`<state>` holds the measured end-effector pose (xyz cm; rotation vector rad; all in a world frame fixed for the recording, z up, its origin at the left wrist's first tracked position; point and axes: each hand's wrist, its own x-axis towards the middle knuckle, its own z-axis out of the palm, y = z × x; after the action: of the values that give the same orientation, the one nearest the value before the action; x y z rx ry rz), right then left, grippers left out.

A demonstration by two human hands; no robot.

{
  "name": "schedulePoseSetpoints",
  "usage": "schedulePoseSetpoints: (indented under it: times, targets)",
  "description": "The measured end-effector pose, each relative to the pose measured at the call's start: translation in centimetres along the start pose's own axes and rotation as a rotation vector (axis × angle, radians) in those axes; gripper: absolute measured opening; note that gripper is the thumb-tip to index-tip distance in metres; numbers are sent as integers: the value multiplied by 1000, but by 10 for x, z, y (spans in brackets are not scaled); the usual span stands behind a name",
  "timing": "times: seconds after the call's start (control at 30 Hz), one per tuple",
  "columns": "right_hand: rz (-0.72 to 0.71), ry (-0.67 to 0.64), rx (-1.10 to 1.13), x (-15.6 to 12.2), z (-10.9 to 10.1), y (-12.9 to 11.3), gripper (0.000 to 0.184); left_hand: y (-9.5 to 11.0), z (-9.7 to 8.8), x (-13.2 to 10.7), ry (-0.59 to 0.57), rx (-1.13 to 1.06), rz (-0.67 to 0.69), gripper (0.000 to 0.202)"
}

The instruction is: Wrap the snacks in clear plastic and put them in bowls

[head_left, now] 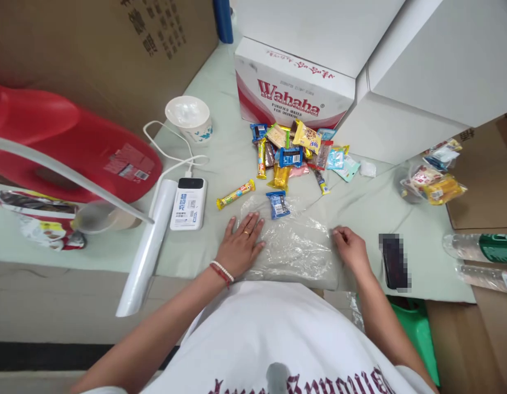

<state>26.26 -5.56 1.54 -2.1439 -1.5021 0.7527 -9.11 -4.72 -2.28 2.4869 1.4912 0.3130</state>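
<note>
A thin sheet of clear plastic film (297,246) lies wrinkled on the table in front of me. My left hand (240,246) rests flat on its left side, fingers spread. At the film's right edge, my right hand (352,250) has its fingers pinched together on the film. One small blue-wrapped snack (278,204) sits on the film's far edge. Just beyond my left fingertips is a yellow-wrapped stick snack (236,195). Farther back, several wrapped snacks (291,156) are heaped against a Wahaha water carton (294,87).
Left of me are a roll of clear film (149,246), a white power bank (188,205) with its cable, a paper cup (190,119) and a red jug (73,137). To the right lie a phone (395,261), plastic bottles (479,248) and a tub of snacks (420,183).
</note>
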Motion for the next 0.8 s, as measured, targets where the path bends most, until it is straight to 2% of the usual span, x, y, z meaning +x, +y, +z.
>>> schedulePoseSetpoints:
  times: [0.1,0.2,0.23,0.33,0.4,0.47,0.53,0.7,0.8]
  targets:
    - [-164,129,-194,36,-22,-25,39,-1,0,-5,-1,3,7,61]
    - [-416,156,-315,105,-29,-81,33,0,-1,-3,-11,8,11,62]
    - [-485,162,-347,131,-27,-102,37,0,-1,-2,-14,10,12,62]
    - [-618,70,-417,200,-16,-157,77,0,-1,-1,-17,13,6,62]
    - [-660,-57,-469,228,-8,-180,93,0,-1,-2,-12,10,-2,62]
    - [-653,-134,-534,236,-3,-189,90,0,-1,-3,-8,3,-9,62]
    - [-605,-132,-597,225,-1,-183,78,0,-1,-3,-8,-7,-14,61]
    - [-511,-118,-694,170,-18,-130,68,0,-3,-3,-14,-33,-10,60]
    - [-455,-96,-697,157,-34,-112,60,0,-3,-3,-15,-44,-10,60]
